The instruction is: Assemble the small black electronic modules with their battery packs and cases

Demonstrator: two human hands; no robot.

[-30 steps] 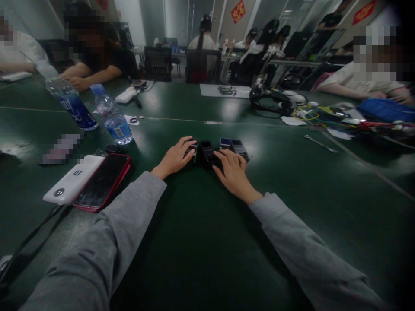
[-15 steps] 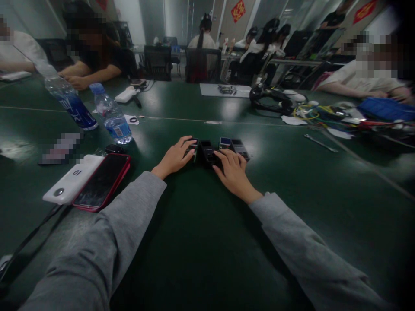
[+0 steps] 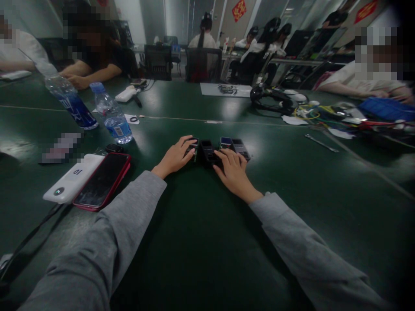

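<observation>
A short row of small device parts lies on the green table. At its left end, my left hand (image 3: 177,155) rests with its fingers apart over a circuit board with a small screen (image 3: 195,141), hiding part of it. Beside that lies a black plastic housing (image 3: 206,146). My right hand (image 3: 234,172) lies with fingers extended and slightly spread, its fingertips at the housing and over a second board with a blue screen (image 3: 226,141). A grey-black cover (image 3: 239,146) sits at the right end, partly behind my right fingers.
To the left lie a red-cased phone (image 3: 103,181), a white power bank (image 3: 76,178) and two plastic bottles, the nearer one (image 3: 118,125) upright. A wrench (image 3: 320,143) and tangled cables (image 3: 311,112) are at right. Other people sit around the table.
</observation>
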